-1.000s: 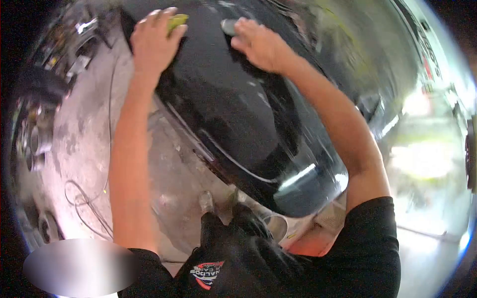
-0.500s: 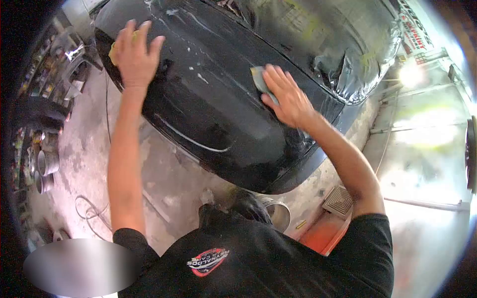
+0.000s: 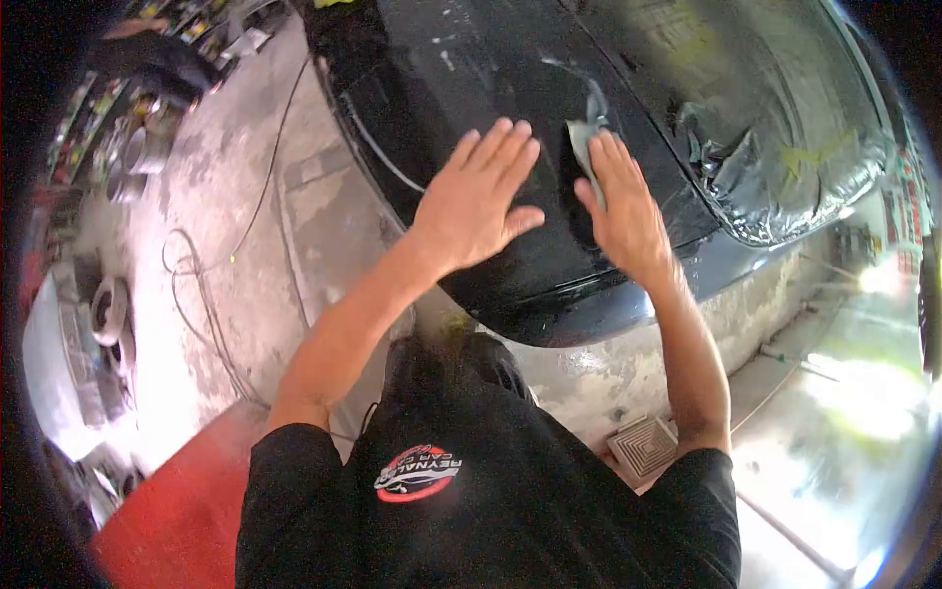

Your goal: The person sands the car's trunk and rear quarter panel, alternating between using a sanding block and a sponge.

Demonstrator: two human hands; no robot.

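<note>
Two bare hands reach forward, side by side. The left hand (image 3: 473, 201) is wide open, palm down, fingers spread and thumb out, over a black car panel (image 3: 456, 108); whether it touches the surface cannot be told. Just beside it, the right hand (image 3: 628, 211) holds a grey-green sheet (image 3: 581, 147) against the panel, the sheet's edge showing beside the fingers. Below the hands is the wearer's black T-shirt (image 3: 549, 501), with a red-and-white chest logo (image 3: 420, 473). Beyond the right hand, wrinkled clear film (image 3: 785, 182) covers part of the car. A yellow-green piece (image 3: 334, 2) shows at the top edge. Left, a thin cable (image 3: 278, 137) curls across the stained floor (image 3: 231, 167).
</note>
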